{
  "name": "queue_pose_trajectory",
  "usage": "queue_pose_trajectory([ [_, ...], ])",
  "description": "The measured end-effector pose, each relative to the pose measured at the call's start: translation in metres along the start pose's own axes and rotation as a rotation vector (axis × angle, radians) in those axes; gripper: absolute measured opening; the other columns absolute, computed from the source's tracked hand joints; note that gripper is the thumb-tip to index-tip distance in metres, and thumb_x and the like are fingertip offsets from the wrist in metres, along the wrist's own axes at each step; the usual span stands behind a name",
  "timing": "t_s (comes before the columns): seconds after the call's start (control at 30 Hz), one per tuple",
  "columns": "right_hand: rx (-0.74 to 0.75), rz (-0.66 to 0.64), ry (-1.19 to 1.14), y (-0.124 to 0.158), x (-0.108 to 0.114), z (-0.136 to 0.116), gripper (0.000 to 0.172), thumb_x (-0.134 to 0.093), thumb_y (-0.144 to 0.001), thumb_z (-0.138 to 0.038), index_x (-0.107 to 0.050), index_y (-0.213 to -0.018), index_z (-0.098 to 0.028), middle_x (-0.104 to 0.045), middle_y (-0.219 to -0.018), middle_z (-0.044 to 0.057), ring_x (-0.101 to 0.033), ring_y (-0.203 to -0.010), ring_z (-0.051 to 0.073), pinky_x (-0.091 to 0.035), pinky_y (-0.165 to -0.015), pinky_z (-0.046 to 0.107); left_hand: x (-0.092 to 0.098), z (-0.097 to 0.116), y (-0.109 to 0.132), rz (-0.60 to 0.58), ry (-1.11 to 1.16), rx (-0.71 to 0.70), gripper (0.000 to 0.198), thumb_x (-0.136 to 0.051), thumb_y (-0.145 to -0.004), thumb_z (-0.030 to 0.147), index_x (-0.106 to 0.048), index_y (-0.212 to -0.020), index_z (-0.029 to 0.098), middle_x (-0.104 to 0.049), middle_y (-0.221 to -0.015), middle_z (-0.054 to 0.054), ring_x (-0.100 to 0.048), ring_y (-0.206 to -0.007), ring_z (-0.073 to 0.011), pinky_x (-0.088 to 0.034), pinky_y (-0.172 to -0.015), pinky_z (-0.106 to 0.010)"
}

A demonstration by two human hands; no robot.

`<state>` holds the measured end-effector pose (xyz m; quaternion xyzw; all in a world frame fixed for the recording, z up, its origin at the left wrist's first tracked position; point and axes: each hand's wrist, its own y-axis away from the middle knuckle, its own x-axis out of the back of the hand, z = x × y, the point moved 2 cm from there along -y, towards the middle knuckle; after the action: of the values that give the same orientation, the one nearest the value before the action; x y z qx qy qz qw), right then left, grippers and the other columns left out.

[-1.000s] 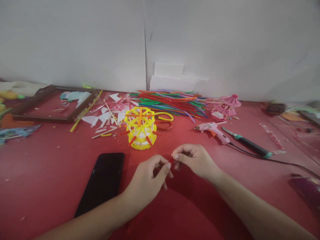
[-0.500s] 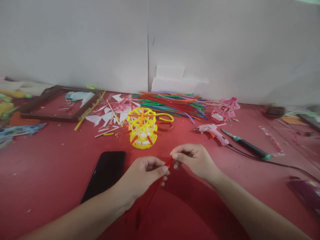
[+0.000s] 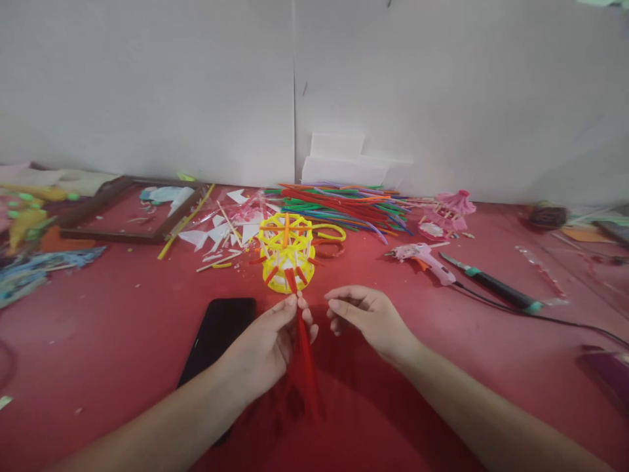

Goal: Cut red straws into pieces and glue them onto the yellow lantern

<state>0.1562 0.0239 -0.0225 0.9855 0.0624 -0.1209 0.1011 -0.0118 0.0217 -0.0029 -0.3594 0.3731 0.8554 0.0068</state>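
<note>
My left hand (image 3: pixel 278 334) pinches a long red pipe cleaner (image 3: pixel 305 367) near its upper end. The strand hangs down toward me, blurred at the bottom; whether it is one or several I cannot tell. Its tip overlaps, in view, the lower front of a yellow lantern-shaped craft (image 3: pixel 286 246) with orange and red pieces on it. My right hand (image 3: pixel 371 318) hovers to the right, fingers loosely curved and apart, holding nothing. Under my left forearm lies a black phone (image 3: pixel 221 328), partly covered.
Behind the craft are scissors (image 3: pixel 330 231) and a pile of coloured pipe cleaners (image 3: pixel 339 208). A pink glue gun (image 3: pixel 425 255), a black-handled cutter (image 3: pixel 501 290) and a small pink model (image 3: pixel 449 213) sit at right. Paper scraps (image 3: pixel 211 233) and a brown frame (image 3: pixel 118 235) are at left.
My right hand has let go of the red pipe cleaner. My left hand has moved a little left and turned, bringing the strand more upright. The view has shifted slightly.
</note>
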Motion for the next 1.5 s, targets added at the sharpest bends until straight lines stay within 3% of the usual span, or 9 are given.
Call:
queue_pose_trajectory([
  [0.27,-0.076,-0.014,0.019,-0.007,-0.009,0.001,0.036,-0.081,-0.066,-0.047,-0.070,-0.079,-0.016,-0.064,-0.062,-0.003,-0.057,-0.049,0.008,-0.047,-0.048,0.023,0.001,0.003,-0.003,-0.053,0.048,0.094,0.030,-0.040,-0.099,0.009,-0.063,-0.080,0.010,-0.065,-0.072,-0.001,-0.066,-0.059,-0.0101,-0.061,-0.067,-0.030],
  [0.6,-0.350,-0.048,-0.177,-0.025,-0.024,-0.007,0.025,-0.079,-0.064,-0.029,-0.067,-0.081,-0.015,-0.052,-0.049,-0.009,-0.030,-0.035,0.001,-0.011,-0.036,0.017,-0.001,-0.001,-0.004,-0.053,0.134,0.182,0.027,-0.042,-0.099,0.011,-0.062,-0.082,0.012,-0.065,-0.070,0.002,-0.065,-0.055,-0.0097,-0.057,-0.064,-0.030],
  [0.77,-0.405,-0.067,-0.231,-0.029,-0.031,-0.009,0.016,-0.069,-0.071,-0.026,-0.056,-0.072,-0.017,-0.051,-0.053,-0.008,-0.025,-0.036,0.000,-0.011,-0.036,0.017,-0.001,0.000,-0.003,-0.050,0.149,0.208,0.029,-0.041,-0.100,0.015,-0.062,-0.081,0.011,-0.064,-0.067,0.001,-0.064,-0.055,-0.0099,-0.056,-0.063,-0.029],
  [1.0,-0.439,-0.125,-0.127,-0.032,-0.033,-0.008,0.030,-0.061,-0.076,-0.034,-0.042,-0.059,-0.019,-0.051,-0.060,-0.004,-0.020,-0.039,0.001,-0.014,-0.036,0.019,-0.002,-0.001,-0.005,-0.057,0.128,0.195,0.030,-0.040,-0.101,0.015,-0.061,-0.081,0.011,-0.064,-0.068,0.001,-0.064,-0.054,-0.0091,-0.056,-0.062,-0.028],
  [1.17,-0.277,-0.012,0.145,-0.032,-0.023,-0.014,0.008,-0.059,-0.077,-0.027,-0.060,-0.077,-0.019,-0.046,-0.055,-0.007,-0.030,-0.040,0.006,-0.021,-0.040,0.021,-0.002,-0.001,-0.005,-0.050,0.119,0.178,0.026,-0.040,-0.100,0.011,-0.061,-0.085,0.012,-0.064,-0.071,0.002,-0.064,-0.055,-0.0087,-0.056,-0.062,-0.028],
  [1.23,-0.060,0.087,0.388,-0.040,-0.007,-0.027,0.006,-0.060,-0.075,-0.018,-0.064,-0.079,-0.019,-0.056,-0.062,-0.004,-0.046,-0.051,0.009,-0.034,-0.049,0.022,-0.003,-0.001,-0.005,-0.061,0.115,0.178,0.027,-0.040,-0.100,0.012,-0.060,-0.083,0.012,-0.063,-0.069,0.002,-0.063,-0.054,-0.0087,-0.056,-0.062,-0.029],
  [1.27,0.244,0.160,0.751,-0.047,0.001,-0.039,0.009,-0.057,-0.077,-0.017,-0.065,-0.081,-0.020,-0.063,-0.070,-0.001,-0.054,-0.061,0.012,-0.041,-0.059,0.024,-0.003,-0.001,-0.005,-0.066,0.113,0.180,0.027,-0.039,-0.100,0.013,-0.060,-0.083,0.013,-0.062,-0.068,0.002,-0.063,-0.054,-0.0086,-0.056,-0.061,-0.028],
  [1.3,0.346,0.196,0.862,-0.056,0.011,-0.047,0.012,-0.057,-0.076,-0.015,-0.066,-0.083,-0.019,-0.067,-0.078,0.002,-0.059,-0.071,0.016,-0.044,-0.069,0.028,-0.004,-0.001,-0.004,-0.069,0.111,0.180,0.028,-0.039,-0.101,0.014,-0.060,-0.082,0.013,-0.061,-0.068,0.002,-0.063,-0.054,-0.0085,-0.056,-0.061,-0.028],
  [1.5,0.497,0.036,1.055,-0.127,0.046,-0.072,0.019,-0.059,-0.074,-0.010,-0.070,-0.088,-0.018,-0.072,-0.102,0.009,-0.063,-0.104,0.025,-0.042,-0.101,0.041,-0.003,0.000,-0.003,-0.066,0.119,0.192,0.029,-0.038,-0.101,0.015,-0.059,-0.081,0.012,-0.060,-0.067,0.002,-0.063,-0.055,-0.0080,-0.055,-0.061,-0.027],
])
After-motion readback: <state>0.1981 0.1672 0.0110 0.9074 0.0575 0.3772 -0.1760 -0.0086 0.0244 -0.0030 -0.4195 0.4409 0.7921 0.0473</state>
